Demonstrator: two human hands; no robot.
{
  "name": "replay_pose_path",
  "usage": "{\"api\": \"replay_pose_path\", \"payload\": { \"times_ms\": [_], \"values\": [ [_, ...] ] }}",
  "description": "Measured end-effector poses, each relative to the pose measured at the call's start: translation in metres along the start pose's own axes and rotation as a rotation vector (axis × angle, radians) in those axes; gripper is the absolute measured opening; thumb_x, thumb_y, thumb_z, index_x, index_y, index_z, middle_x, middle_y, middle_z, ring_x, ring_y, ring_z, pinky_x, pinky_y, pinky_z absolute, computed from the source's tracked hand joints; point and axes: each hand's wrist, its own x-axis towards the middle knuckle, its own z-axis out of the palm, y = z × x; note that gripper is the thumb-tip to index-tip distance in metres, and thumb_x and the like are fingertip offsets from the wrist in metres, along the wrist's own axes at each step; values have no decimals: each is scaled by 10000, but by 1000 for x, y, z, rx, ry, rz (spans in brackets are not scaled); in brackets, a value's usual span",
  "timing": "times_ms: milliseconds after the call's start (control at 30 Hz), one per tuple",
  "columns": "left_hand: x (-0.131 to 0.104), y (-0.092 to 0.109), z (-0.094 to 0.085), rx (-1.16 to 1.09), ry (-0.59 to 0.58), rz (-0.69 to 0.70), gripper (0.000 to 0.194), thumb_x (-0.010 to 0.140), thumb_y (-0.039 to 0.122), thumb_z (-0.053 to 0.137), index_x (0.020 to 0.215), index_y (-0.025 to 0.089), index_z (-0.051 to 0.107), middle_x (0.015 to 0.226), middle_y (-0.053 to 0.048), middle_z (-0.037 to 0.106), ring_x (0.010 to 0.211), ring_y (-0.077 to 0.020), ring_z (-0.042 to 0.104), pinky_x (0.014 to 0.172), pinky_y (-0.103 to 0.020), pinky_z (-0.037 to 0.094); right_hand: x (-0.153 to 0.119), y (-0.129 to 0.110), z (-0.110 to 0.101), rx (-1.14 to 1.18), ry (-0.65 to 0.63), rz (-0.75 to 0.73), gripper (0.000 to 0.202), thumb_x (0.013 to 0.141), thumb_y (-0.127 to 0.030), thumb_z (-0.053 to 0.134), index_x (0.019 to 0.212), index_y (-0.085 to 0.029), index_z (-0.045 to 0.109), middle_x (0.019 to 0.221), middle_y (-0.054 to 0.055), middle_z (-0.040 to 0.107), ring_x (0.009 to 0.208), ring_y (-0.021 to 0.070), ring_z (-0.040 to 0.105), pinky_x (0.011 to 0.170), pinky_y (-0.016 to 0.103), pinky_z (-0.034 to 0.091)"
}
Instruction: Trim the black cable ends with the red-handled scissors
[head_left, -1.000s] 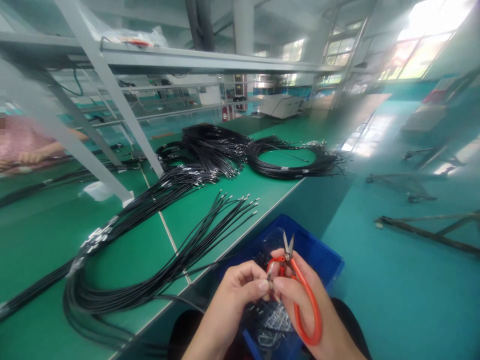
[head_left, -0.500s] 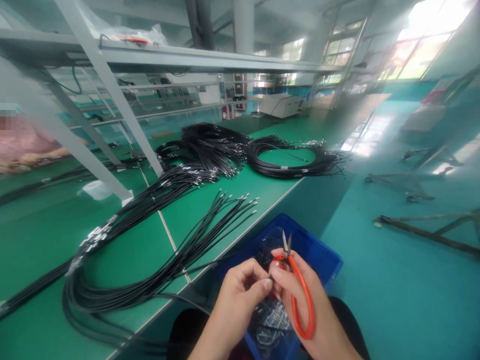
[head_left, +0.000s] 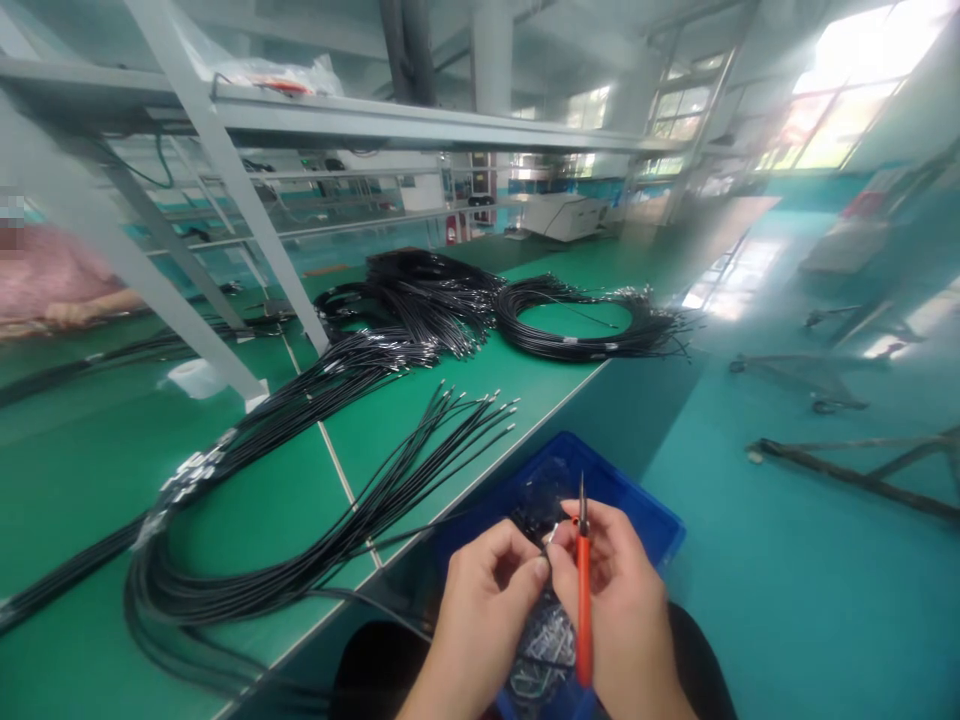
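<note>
My left hand (head_left: 487, 600) is closed in a pinch on a black cable, whose tip shows between thumb and forefinger. My right hand (head_left: 630, 610) holds red-handled scissors (head_left: 583, 600) against its palm, the dark blades pointing away from me and seen edge-on. Its thumb and forefinger meet the left fingertips at a small silvery piece (head_left: 553, 533) by the cable tip; exactly how they join is hidden. Beneath both hands is a blue bin (head_left: 645, 510) with bagged shiny metal parts (head_left: 551, 635). A curved bundle of black cables (head_left: 300, 578) lies to the left with metal-tipped ends.
More black cables (head_left: 427, 290) lie heaped farther back on the green table (head_left: 277, 520), beside a coiled bundle (head_left: 570, 345). Grey shelf posts (head_left: 225, 170) rise at left, with a white roll (head_left: 196, 378) near one. Another person (head_left: 56, 275) works beyond them. Wheeled stands occupy the floor at right.
The scissors have turned in my right hand from blades apart and handle visible to edge-on. My right fingers have shifted against the cable tip. My left hand keeps its pinch.
</note>
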Motion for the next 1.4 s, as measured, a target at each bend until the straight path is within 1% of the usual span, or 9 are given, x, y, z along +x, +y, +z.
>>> {"api": "replay_pose_path", "payload": {
  "times_ms": [100,300,467,567,667,733,833,1067,1400],
  "values": [
    [-2,2,0,22,13,3,164,718,168,588,567,169,525,570,25,509,576,-129,445,545,-210,346,-1,4,-1,-67,46,-54,312,682,-296,688,971,-222,597,843,68,682,748,230,650,669,329,517],
    [-6,4,0,74,18,-4,155,730,187,580,581,167,545,582,17,537,587,-140,471,556,-220,363,-6,-1,1,-198,94,-159,288,673,-229,663,955,-249,610,884,57,700,755,239,654,684,332,499],
    [1,0,-6,-113,2,-20,152,760,234,581,630,161,557,617,4,554,605,-142,478,572,-226,364,-16,-6,3,-281,108,-304,271,686,-198,632,947,-257,590,896,71,691,776,245,638,702,337,482],
    [6,0,-16,-255,-58,-31,134,770,235,579,664,153,575,613,8,537,600,-131,458,590,-225,356,-15,-6,-4,-121,-84,-182,365,665,-194,660,1007,-273,561,829,45,676,698,209,622,631,306,477],
    [9,3,-26,-331,-117,-36,122,765,223,584,675,142,600,610,10,516,598,-122,425,598,-219,340,-3,-6,-20,126,-462,49,387,624,-230,723,975,-252,561,725,26,664,583,153,571,531,252,425],
    [9,5,-31,-355,-141,-42,119,761,222,585,682,137,611,619,6,511,603,-122,408,598,-219,328,7,-8,-32,236,-727,218,356,627,-352,734,915,-213,580,717,62,685,494,114,510,453,220,355],
    [9,5,-33,-388,-175,-56,111,759,211,574,688,132,610,623,4,505,603,-121,390,597,-223,315,14,-14,-46,309,-949,414,408,685,-459,673,948,-161,584,757,107,691,436,65,420,429,204,277],
    [6,4,-30,-403,-206,-45,114,768,188,564,673,132,592,596,17,484,602,-118,386,604,-226,315,4,-28,-50,218,-835,462,398,758,-430,602,1017,-131,558,758,102,669,511,91,402,544,254,326],
    [6,-2,-33,-388,-225,-4,105,791,202,575,720,130,601,642,12,504,636,-118,412,626,-225,327,12,-9,-49,358,-940,467,301,832,-359,534,1025,-128,543,748,97,672,484,81,422,482,229,307]
  ]
}}
